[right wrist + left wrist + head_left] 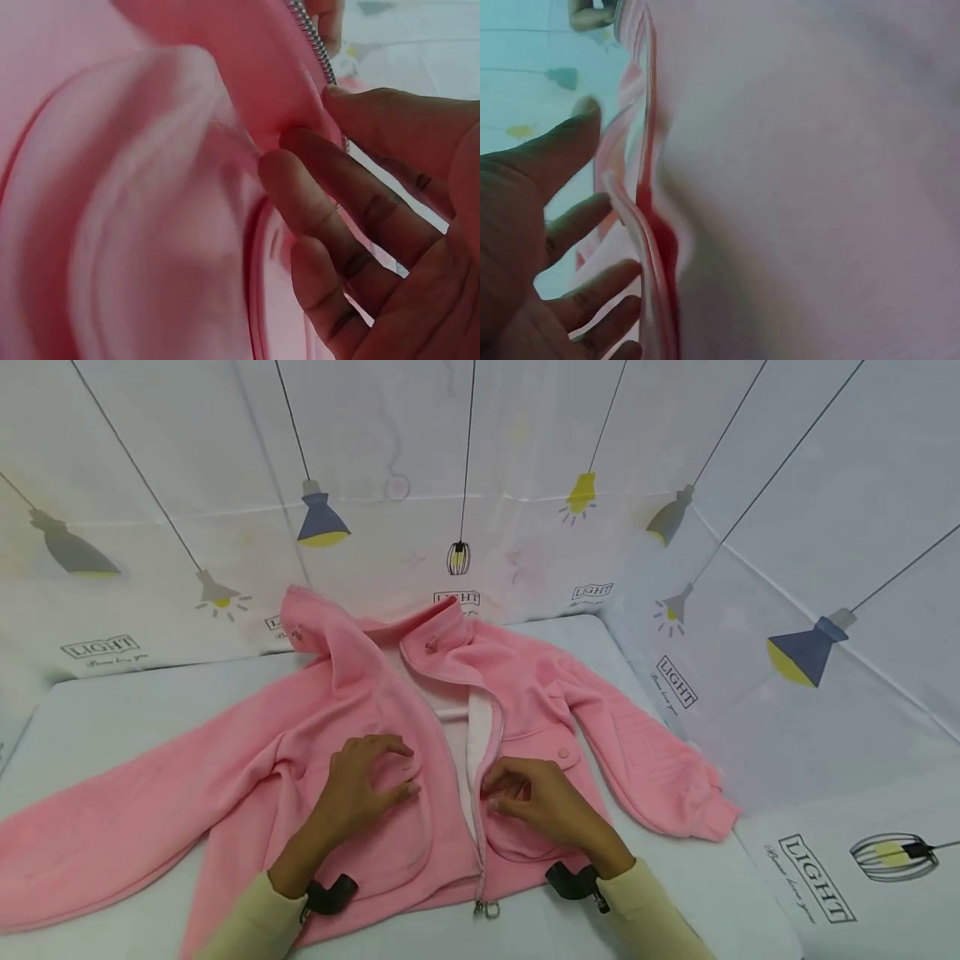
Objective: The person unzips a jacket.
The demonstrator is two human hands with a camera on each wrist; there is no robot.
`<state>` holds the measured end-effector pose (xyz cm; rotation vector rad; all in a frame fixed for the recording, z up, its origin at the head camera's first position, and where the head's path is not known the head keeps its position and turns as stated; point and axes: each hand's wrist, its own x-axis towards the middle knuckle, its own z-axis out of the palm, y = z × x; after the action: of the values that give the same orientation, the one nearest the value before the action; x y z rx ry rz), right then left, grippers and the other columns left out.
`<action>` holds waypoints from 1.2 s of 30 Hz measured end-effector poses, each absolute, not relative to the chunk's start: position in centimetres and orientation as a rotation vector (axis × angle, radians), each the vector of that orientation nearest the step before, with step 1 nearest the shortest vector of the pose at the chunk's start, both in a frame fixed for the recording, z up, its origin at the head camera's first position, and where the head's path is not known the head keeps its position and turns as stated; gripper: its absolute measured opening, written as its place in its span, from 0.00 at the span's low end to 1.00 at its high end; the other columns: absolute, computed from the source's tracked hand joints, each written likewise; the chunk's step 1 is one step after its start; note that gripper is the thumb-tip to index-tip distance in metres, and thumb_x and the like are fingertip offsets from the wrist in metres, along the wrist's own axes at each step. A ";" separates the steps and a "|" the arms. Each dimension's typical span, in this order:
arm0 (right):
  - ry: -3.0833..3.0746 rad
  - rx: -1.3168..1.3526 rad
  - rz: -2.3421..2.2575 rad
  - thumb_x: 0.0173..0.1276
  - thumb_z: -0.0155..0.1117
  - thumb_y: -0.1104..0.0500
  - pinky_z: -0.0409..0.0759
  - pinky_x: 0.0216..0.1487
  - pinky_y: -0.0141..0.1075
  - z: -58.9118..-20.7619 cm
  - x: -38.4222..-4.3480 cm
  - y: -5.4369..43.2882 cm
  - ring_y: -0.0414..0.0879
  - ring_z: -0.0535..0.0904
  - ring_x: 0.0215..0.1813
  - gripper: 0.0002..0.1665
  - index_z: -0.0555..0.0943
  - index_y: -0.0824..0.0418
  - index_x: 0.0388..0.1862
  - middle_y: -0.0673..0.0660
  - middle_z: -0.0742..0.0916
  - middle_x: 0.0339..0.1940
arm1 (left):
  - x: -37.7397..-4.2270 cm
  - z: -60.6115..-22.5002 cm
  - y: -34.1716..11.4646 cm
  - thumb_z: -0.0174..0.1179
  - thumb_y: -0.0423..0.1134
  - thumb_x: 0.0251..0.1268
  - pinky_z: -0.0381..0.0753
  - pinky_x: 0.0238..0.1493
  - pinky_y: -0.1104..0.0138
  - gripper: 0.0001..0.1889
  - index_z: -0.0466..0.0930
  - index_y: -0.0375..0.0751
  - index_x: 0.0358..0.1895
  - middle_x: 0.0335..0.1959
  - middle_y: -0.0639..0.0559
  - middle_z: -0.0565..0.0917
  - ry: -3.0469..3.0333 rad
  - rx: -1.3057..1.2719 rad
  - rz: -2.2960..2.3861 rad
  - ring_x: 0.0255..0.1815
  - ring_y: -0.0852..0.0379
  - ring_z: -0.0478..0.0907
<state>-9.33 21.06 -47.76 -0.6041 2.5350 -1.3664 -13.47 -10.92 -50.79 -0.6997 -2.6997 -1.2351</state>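
Observation:
A pink zip-up jacket (360, 693) lies spread on the white surface, its front unzipped and white lining showing at the neck. My left hand (362, 785) is over the pocket on the left front panel, thumb and fingers apart. In the left wrist view the fingers of that hand (562, 247) are extended beside a fabric edge; whether they touch it I cannot tell. My right hand (543, 797) pinches the right front edge near the metal zip (315, 41), with the thumb by the teeth. The zip pull (491, 909) hangs at the hem.
One sleeve (112, 827) stretches to the left edge of the view; the other sleeve (637, 752) bends out to the right. White sheeting (510, 460) printed with lamps stands behind and at the right. Dark wrist mounts (332, 894) sit below both hands.

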 end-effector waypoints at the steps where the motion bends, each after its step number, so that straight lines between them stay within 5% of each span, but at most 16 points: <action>1: 2.512 -0.616 -1.381 0.72 0.74 0.62 0.85 0.47 0.36 -47.9 -9.6 20.7 0.42 0.88 0.46 0.09 0.87 0.49 0.47 0.46 0.91 0.45 | -13.2 -51.1 -10.9 0.80 0.53 0.55 0.64 0.57 0.45 0.25 0.85 0.53 0.55 0.67 0.49 0.82 -2.715 -0.713 -1.232 0.68 0.40 0.74; 10: 2.437 -0.783 -1.334 0.74 0.70 0.65 0.86 0.56 0.43 -48.4 -11.8 18.1 0.44 0.86 0.54 0.13 0.84 0.53 0.53 0.48 0.89 0.51 | -12.4 -52.7 -12.2 0.85 0.65 0.36 0.62 0.64 0.33 0.56 0.70 0.53 0.74 0.83 0.36 0.61 -2.850 -0.947 -1.090 0.81 0.32 0.58; 19: 2.425 -0.769 -1.259 0.75 0.67 0.66 0.84 0.55 0.41 -48.8 -13.0 17.7 0.46 0.85 0.55 0.10 0.83 0.57 0.52 0.53 0.87 0.68 | -12.3 -52.7 -14.6 0.84 0.68 0.38 0.66 0.61 0.35 0.59 0.66 0.49 0.75 0.80 0.34 0.62 -2.845 -1.048 -0.915 0.76 0.32 0.62; 24: 2.448 -0.810 -1.230 0.76 0.66 0.66 0.84 0.54 0.42 -48.8 -13.6 17.5 0.47 0.86 0.53 0.10 0.83 0.58 0.53 0.54 0.90 0.51 | -12.2 -52.3 -16.5 0.82 0.68 0.41 0.64 0.63 0.32 0.58 0.66 0.47 0.75 0.79 0.35 0.62 -2.853 -1.063 -0.878 0.76 0.32 0.62; 29: 2.472 -0.806 -1.222 0.75 0.62 0.69 0.85 0.58 0.47 -48.5 -14.3 17.3 0.49 0.85 0.53 0.10 0.82 0.62 0.53 0.57 0.89 0.48 | -12.0 -51.9 -18.4 0.81 0.69 0.42 0.62 0.63 0.29 0.57 0.66 0.49 0.76 0.80 0.37 0.61 -2.889 -1.075 -0.796 0.77 0.32 0.63; 36: 2.651 -0.730 -1.077 0.74 0.61 0.67 0.84 0.51 0.37 -49.0 -15.4 17.2 0.42 0.84 0.44 0.08 0.82 0.59 0.48 0.51 0.88 0.41 | -11.8 -52.1 -20.2 0.78 0.71 0.43 0.60 0.65 0.32 0.56 0.66 0.47 0.74 0.78 0.35 0.63 -2.811 -1.116 -0.688 0.76 0.31 0.61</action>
<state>-15.45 17.19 -49.01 -0.7300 2.6514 -1.0773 -11.85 -20.24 -52.07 -1.1163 -2.8115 -0.6883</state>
